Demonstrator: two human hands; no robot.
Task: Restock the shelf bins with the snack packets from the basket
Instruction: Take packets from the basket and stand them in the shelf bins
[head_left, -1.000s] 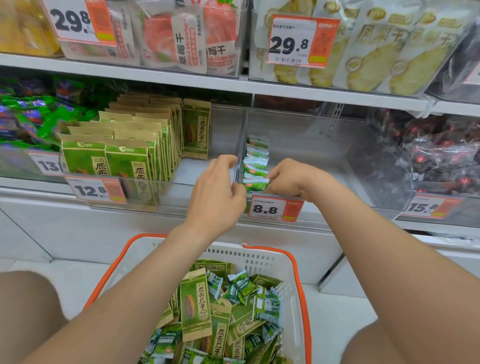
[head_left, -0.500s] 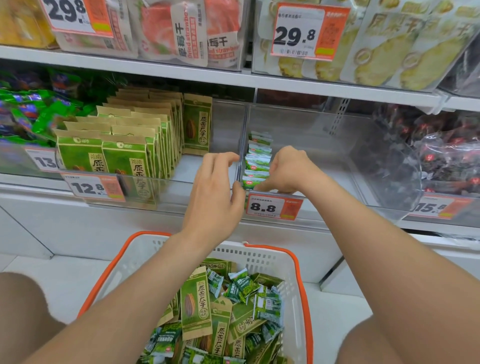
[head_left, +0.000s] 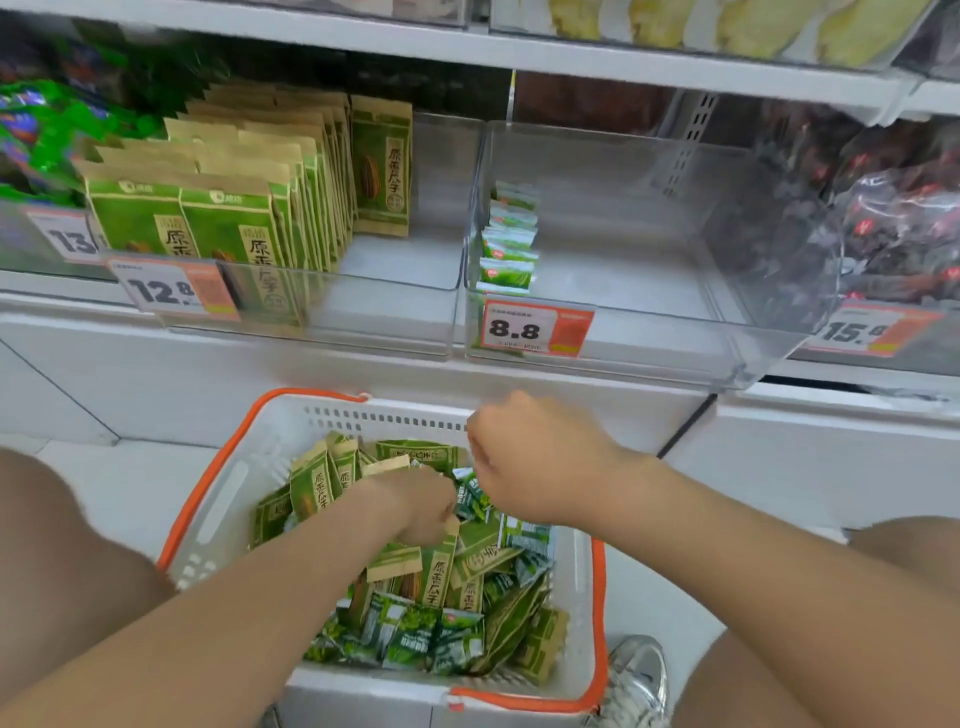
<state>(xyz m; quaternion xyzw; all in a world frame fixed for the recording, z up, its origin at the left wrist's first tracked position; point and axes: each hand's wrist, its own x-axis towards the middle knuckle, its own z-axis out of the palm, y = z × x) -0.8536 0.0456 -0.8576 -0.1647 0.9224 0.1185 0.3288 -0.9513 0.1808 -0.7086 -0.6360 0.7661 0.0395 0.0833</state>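
A white basket with an orange rim (head_left: 291, 431) stands on the floor below the shelf. It holds tan-and-green seed packets (head_left: 441, 571) and small green packets (head_left: 415, 639). My left hand (head_left: 415, 506) is down among the packets at the basket's middle, its fingertips hidden. My right hand (head_left: 530, 457) hovers over the basket's far side with curled fingers, just above a small green packet (head_left: 470, 499); whether it holds it is hidden. On the shelf, a clear bin (head_left: 649, 332) tagged 8.8 has one row of small green packets (head_left: 509, 244) along its left wall.
The clear bin to the left, tagged 12.8, is packed with upright tan-and-green packets (head_left: 234, 218). Dark red packets (head_left: 893, 218) fill the bin at far right, green-purple bags (head_left: 36, 130) the far left. My knees flank the basket; a shoe (head_left: 639, 680) is beside it.
Both hands left the front of the 8.8 bin and dropped down to the basket. The view tilted downward with them. The row of small packets stays in the bin.
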